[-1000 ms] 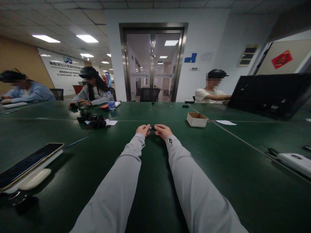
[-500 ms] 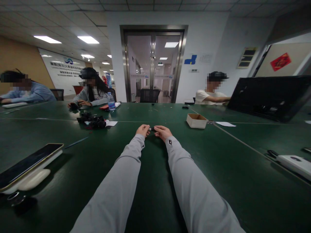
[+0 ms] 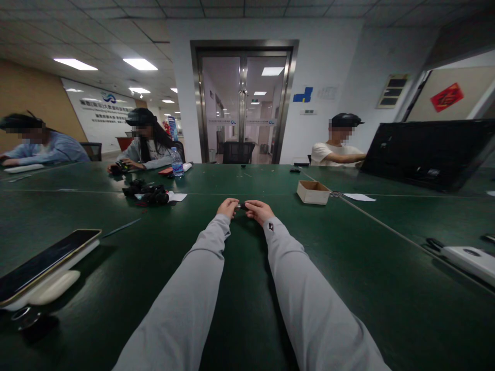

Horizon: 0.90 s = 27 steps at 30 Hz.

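A small dark object with a silvery end (image 3: 242, 206) is held between my two hands, just above the green table (image 3: 247, 247). The fingers of my left hand (image 3: 229, 207) pinch its silvery left end. On its dark right end, my right hand (image 3: 259, 210) is closed in a similar pinch. Its exact shape is too small to tell, and the fingertips hide part of it. Both my arms, in grey sleeves, reach forward over the table.
An open box (image 3: 313, 194) stands right of my hands. Black items (image 3: 149, 193) and a bottle (image 3: 177, 164) are at the left. A phone (image 3: 50, 263) lies near left, a monitor (image 3: 429, 154) stands at right. Three people sit across the table.
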{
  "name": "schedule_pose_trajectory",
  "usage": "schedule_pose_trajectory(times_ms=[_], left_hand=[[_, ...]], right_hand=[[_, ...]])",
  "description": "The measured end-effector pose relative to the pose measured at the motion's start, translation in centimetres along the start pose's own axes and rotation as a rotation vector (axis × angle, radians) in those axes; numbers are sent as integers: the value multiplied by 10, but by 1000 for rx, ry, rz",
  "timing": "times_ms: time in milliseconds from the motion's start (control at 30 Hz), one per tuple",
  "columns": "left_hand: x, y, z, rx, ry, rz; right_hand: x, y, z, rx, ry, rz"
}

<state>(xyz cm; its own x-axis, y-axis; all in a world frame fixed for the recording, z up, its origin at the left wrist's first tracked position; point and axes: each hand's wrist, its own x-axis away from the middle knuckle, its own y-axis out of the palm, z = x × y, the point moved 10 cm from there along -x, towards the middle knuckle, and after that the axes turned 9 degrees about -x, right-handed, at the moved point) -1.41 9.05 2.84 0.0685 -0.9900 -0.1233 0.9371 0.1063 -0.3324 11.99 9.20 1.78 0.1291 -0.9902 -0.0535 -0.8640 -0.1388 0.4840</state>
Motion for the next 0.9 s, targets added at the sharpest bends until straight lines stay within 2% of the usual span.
schedule_pose_trajectory(times_ms=[700,900], left_hand=[[-4,1,0,-19,51,14],[-2,4,1,-19,36,-40]], right_hand=[[0,1,0,4,8,-15],[2,2,-1,13,12,-15]])
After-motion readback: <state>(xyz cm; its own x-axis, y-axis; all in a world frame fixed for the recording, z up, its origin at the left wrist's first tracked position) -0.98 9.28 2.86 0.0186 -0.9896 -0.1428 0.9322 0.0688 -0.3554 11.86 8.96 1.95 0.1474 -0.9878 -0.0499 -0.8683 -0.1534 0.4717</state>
